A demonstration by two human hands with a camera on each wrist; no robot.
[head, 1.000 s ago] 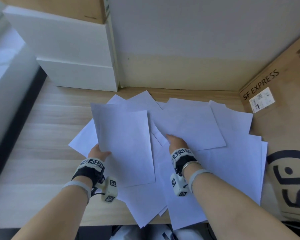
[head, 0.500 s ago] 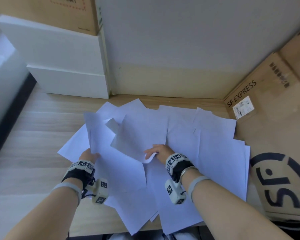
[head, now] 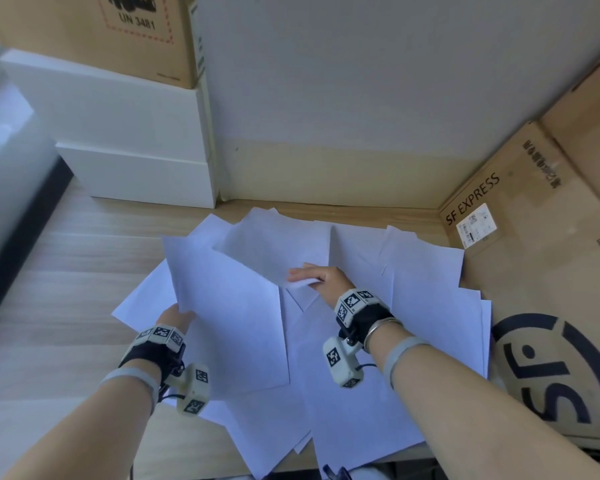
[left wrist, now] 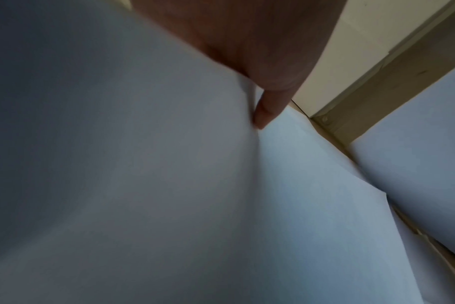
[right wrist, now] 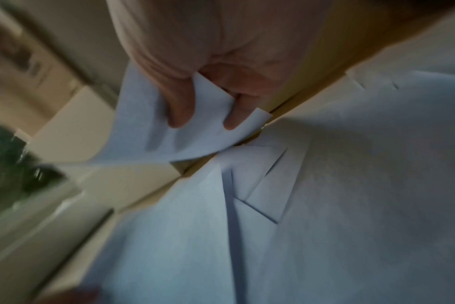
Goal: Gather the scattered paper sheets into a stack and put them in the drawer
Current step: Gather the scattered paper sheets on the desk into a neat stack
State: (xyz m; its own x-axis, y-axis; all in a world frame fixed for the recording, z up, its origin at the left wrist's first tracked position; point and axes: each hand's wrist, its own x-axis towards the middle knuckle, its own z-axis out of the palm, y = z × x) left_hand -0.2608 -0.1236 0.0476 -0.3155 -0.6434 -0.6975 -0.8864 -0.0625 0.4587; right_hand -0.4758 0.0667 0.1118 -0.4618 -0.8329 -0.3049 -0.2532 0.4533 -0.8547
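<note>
Several white paper sheets [head: 413,306] lie scattered and overlapping on the wooden desk [head: 66,271]. My left hand [head: 182,315] grips the left edge of a large sheet [head: 229,323], which is raised off the pile; in the left wrist view a finger [left wrist: 268,111] presses on that sheet [left wrist: 117,164]. My right hand [head: 305,278] pinches the near corner of another sheet [head: 274,251], lifted above the pile. The right wrist view shows its fingers [right wrist: 179,115] curled round that corner [right wrist: 195,135]. A white drawer unit [head: 136,161] stands shut at the back left.
A cardboard box [head: 146,36] sits on top of the drawer unit. Large SF Express cardboard boxes [head: 534,254] wall off the right side. A wall runs along the back. Some sheets overhang the desk's near edge [head: 274,459]. Bare wood shows at the left.
My right hand has picked up a sheet by its corner and carried it left, over the sheet in my left hand. The left hand has hardly moved. The head view has tilted upward.
</note>
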